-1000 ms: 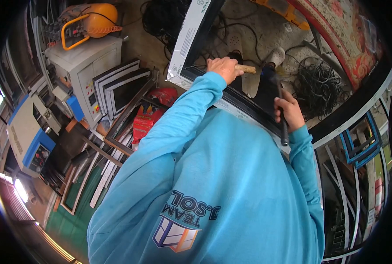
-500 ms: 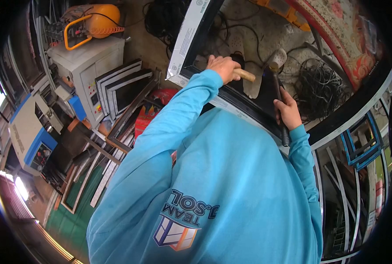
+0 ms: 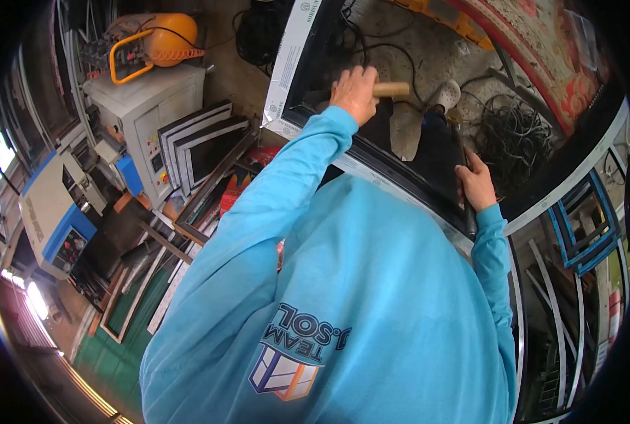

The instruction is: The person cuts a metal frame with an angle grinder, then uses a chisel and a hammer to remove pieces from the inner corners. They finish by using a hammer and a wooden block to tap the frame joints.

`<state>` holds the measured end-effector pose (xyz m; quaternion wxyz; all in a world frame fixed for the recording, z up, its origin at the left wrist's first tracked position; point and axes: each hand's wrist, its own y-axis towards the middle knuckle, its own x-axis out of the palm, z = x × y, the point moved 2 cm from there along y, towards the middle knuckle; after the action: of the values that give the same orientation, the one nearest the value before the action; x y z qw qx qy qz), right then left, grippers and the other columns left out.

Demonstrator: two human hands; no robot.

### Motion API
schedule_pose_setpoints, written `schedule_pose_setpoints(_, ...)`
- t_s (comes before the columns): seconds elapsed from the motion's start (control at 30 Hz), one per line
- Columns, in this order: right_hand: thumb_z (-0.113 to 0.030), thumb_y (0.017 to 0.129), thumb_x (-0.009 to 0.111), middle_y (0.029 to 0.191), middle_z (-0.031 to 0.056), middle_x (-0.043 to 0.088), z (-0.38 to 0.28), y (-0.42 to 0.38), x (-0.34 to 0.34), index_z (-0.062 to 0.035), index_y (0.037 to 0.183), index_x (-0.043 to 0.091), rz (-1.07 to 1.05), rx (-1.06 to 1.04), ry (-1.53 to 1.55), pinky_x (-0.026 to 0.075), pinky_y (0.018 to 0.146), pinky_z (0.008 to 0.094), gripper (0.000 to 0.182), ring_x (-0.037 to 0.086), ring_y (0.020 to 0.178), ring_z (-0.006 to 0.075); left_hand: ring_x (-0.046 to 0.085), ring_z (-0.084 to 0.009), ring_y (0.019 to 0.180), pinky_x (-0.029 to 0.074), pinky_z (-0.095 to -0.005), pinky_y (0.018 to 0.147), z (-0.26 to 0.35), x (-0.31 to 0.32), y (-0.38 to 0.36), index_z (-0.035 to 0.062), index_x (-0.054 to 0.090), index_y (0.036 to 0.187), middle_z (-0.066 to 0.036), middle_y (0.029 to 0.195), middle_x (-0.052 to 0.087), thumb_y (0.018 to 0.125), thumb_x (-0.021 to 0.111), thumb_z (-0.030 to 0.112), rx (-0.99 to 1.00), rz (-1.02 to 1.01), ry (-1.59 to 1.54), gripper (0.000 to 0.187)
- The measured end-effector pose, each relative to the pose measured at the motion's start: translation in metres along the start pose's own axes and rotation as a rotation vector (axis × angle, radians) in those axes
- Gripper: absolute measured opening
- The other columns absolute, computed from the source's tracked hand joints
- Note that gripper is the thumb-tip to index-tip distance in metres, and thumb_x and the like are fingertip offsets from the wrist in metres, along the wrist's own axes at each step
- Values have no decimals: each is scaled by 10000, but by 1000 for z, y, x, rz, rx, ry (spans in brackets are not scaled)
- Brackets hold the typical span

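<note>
My left hand (image 3: pixel 356 92) is closed around a wooden handle (image 3: pixel 393 89), held up over the corner of a black window frame (image 3: pixel 400 180) whose upright profile carries white protective film (image 3: pixel 297 56). The handle's head is hidden behind my hand. My right hand (image 3: pixel 477 184) grips a dark bar (image 3: pixel 468 215) lying along the frame's lower rail. Both blue sleeves and my blue sweatshirt fill the lower half of the view. A white shoe (image 3: pixel 447 93) shows on the floor beyond the frame.
An orange compressor (image 3: pixel 161 35) sits on a white cabinet (image 3: pixel 145 106) at the upper left, with stacked dark frames (image 3: pixel 202 145) beside it. Coiled black cables (image 3: pixel 516 134) lie on the floor to the right. More frame profiles (image 3: pixel 584 237) stand at the far right.
My left hand has lifted the wooden handle higher. My right hand slid down and to the right along the frame rail with the dark bar.
</note>
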<state>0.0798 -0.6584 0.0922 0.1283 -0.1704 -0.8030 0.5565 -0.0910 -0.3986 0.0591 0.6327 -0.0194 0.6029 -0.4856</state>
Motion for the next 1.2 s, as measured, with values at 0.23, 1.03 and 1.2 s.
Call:
schedule_pose_setpoints(0.23,-85,867,549,710,70,596,-26,8,10,38,1489,346,-39,-137,-149,448,466,297,666,536,479,140,609,-367,949,444,-474,864,10,-7,25,111,548,1086,-126,1022,664,809,742,126,-108,201,-11,338)
schedule_pose_setpoints(1.03,-104,847,546,801,106,630,-97,69,12,42,1474,371,-85,-273,-316,475,453,314,667,583,531,151,544,-335,1142,349,-531,963,-1,5,32,249,640,1270,-89,1163,646,881,665,195,-259,221,14,394)
schedule_pose_setpoints(1.2,-127,843,549,774,91,624,-112,76,13,81,1459,368,-64,-357,-341,477,511,312,675,576,535,149,543,-333,1152,351,-527,965,-3,4,37,261,633,1286,-85,1183,645,886,665,205,-302,210,-22,405)
